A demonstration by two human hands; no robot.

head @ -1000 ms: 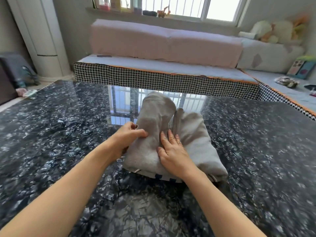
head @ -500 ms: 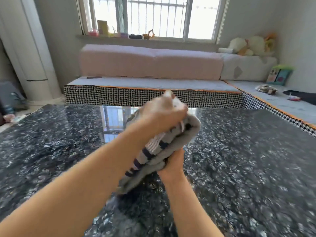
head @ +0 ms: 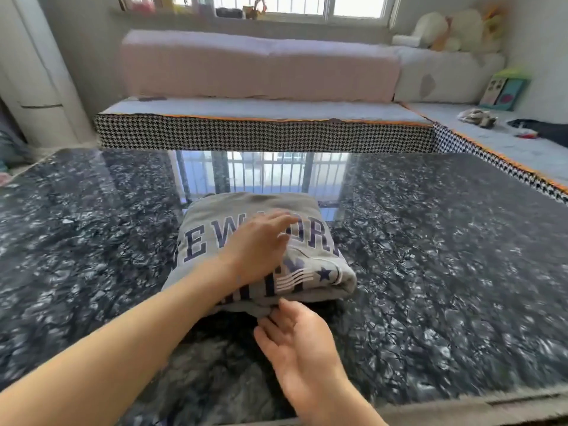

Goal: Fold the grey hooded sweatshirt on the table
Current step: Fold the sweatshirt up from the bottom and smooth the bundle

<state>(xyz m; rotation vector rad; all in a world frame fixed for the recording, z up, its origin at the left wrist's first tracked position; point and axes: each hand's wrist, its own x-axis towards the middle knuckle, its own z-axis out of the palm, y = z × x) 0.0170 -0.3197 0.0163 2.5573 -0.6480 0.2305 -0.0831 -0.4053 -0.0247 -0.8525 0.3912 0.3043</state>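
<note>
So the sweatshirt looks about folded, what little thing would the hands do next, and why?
Probably tuck in the near edge. The grey sweatshirt lies as a compact bundle, print up, the left hand flat on top, while the right hand touches a bit of fabric poking out below the near edge.

Daylight pours through the barred window, gleaming off the dark marble table. Just beyond the table runs a houndstooth-edged bench, pink cushions along its back, plush toys at its right end, a white column to its left.
</note>
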